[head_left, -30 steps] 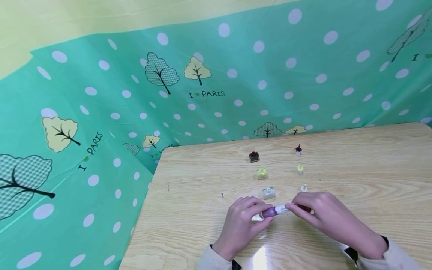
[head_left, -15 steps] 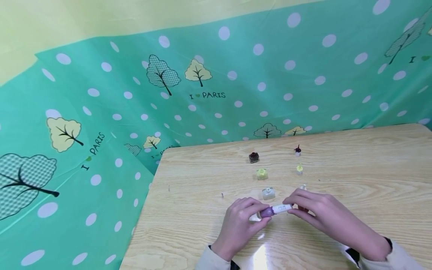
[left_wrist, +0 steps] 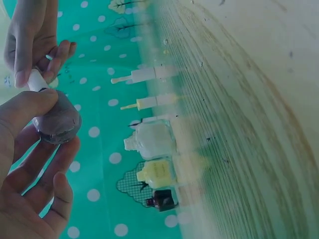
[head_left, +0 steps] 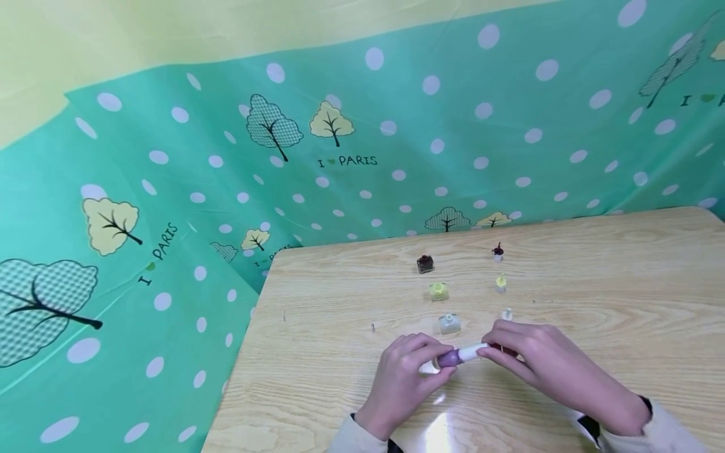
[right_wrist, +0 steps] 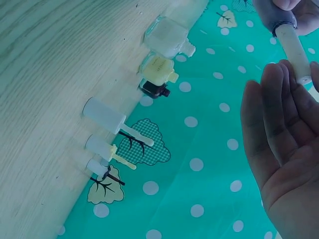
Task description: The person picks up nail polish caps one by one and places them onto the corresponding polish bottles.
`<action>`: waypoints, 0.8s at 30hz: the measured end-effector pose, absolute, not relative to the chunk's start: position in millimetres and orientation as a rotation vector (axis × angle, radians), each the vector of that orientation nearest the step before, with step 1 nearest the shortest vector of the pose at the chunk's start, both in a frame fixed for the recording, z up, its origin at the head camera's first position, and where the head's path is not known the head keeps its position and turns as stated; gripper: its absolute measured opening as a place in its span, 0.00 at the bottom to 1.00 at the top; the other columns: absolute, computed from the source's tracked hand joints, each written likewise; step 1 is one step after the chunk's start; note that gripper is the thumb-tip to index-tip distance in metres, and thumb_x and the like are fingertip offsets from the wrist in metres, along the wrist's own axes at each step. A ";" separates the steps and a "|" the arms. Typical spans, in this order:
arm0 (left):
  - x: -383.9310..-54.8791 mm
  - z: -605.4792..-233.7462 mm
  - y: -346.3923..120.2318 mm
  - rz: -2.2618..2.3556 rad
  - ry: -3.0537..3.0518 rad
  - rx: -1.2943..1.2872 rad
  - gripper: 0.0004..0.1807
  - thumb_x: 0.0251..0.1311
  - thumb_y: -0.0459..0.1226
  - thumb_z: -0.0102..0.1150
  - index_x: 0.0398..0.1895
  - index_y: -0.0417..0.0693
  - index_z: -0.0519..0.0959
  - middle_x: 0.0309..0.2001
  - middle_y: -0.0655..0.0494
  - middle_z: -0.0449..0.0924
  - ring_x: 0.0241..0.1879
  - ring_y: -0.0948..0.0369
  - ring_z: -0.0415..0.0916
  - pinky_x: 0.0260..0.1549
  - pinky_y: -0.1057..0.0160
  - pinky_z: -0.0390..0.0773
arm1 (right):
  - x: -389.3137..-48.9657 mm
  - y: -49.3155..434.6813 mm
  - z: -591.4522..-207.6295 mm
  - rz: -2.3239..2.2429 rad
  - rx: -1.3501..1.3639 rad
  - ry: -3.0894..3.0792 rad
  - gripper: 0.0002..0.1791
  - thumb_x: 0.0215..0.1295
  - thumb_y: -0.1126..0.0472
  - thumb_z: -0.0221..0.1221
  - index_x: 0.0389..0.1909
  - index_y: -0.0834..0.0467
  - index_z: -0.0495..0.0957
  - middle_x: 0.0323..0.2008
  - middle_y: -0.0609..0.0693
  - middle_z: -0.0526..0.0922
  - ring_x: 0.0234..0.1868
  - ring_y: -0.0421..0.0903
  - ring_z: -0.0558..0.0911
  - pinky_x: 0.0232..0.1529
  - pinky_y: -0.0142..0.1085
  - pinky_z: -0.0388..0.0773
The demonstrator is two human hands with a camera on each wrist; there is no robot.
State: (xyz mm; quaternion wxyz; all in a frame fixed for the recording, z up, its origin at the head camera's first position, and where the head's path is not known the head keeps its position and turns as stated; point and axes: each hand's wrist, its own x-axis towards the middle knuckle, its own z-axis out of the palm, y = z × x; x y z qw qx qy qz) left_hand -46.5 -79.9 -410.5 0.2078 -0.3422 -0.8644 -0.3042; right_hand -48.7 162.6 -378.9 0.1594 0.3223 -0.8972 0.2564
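Observation:
My left hand [head_left: 404, 377] grips a purple nail polish bottle [head_left: 449, 358] that lies tilted sideways above the table, its neck end pointing right. At the far end of its long white cap [head_left: 471, 352], the thumb and fingers of my right hand [head_left: 544, 358] pinch. In the left wrist view the bottle [left_wrist: 59, 119] sits between thumb and fingers, and the cap [left_wrist: 37, 81] is still on its neck. Just beyond the hands stands an uncapped white polish bottle [head_left: 450, 323]; a white brush cap [head_left: 506, 314] stands behind my right hand, brush upward.
Behind the white bottle stand uncapped yellow [head_left: 438, 291] and dark [head_left: 425, 263] polish bottles. To their right, a yellow brush cap [head_left: 501, 283] and a dark-brushed cap [head_left: 498, 252] stand upright. A green dotted cloth [head_left: 362, 189] hangs at the wooden table's [head_left: 317, 352] back edge.
My right fingers have shifted on the cap, and the lettering seen on it half a second ago no longer faces the camera. The left hand keeps its grip on the bottle.

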 end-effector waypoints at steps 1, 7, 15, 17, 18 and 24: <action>-46.1 -410.8 -80.0 -0.846 -2.405 -0.952 0.10 0.52 0.40 0.74 0.38 0.54 0.87 0.36 0.67 0.85 0.34 0.72 0.79 0.39 0.80 0.72 | -48.4 162.6 -378.7 0.738 0.915 -2.572 0.08 0.61 0.57 0.68 0.29 0.41 0.79 0.26 0.26 0.68 0.23 0.23 0.63 0.22 0.20 0.64; -44.0 -412.5 -81.6 -0.844 -2.406 -0.945 0.11 0.52 0.41 0.75 0.39 0.55 0.87 0.36 0.68 0.85 0.35 0.72 0.79 0.40 0.79 0.73 | -45.0 163.6 -376.7 0.813 0.912 -2.627 0.05 0.62 0.54 0.67 0.36 0.42 0.80 0.27 0.26 0.71 0.24 0.23 0.66 0.21 0.22 0.66; -44.0 -413.9 -82.9 -0.868 -2.410 -0.942 0.10 0.53 0.40 0.74 0.39 0.55 0.87 0.36 0.68 0.84 0.35 0.72 0.79 0.39 0.80 0.72 | -45.6 166.1 -376.3 0.818 1.022 -2.541 0.14 0.57 0.62 0.70 0.41 0.44 0.82 0.33 0.28 0.75 0.25 0.23 0.67 0.22 0.18 0.66; -44.0 -414.7 -82.9 -0.864 -2.407 -0.943 0.10 0.53 0.40 0.74 0.39 0.55 0.87 0.36 0.68 0.84 0.34 0.72 0.79 0.38 0.80 0.72 | -45.7 166.1 -375.9 0.802 1.018 -2.550 0.13 0.57 0.63 0.70 0.40 0.44 0.82 0.32 0.28 0.75 0.24 0.23 0.66 0.23 0.19 0.66; -44.0 -415.2 -82.8 -0.864 -2.408 -0.943 0.10 0.53 0.40 0.74 0.38 0.55 0.87 0.35 0.68 0.84 0.34 0.72 0.78 0.38 0.80 0.72 | -45.7 166.0 -375.9 0.792 1.015 -2.553 0.13 0.57 0.62 0.70 0.40 0.43 0.82 0.32 0.27 0.74 0.24 0.23 0.66 0.23 0.19 0.66; -43.4 -416.7 -82.2 -0.835 -2.401 -0.940 0.10 0.51 0.41 0.75 0.38 0.54 0.87 0.33 0.68 0.83 0.32 0.73 0.77 0.36 0.81 0.70 | -45.6 165.3 -377.3 0.751 0.993 -2.569 0.07 0.61 0.58 0.68 0.36 0.43 0.82 0.31 0.27 0.73 0.25 0.23 0.66 0.23 0.20 0.66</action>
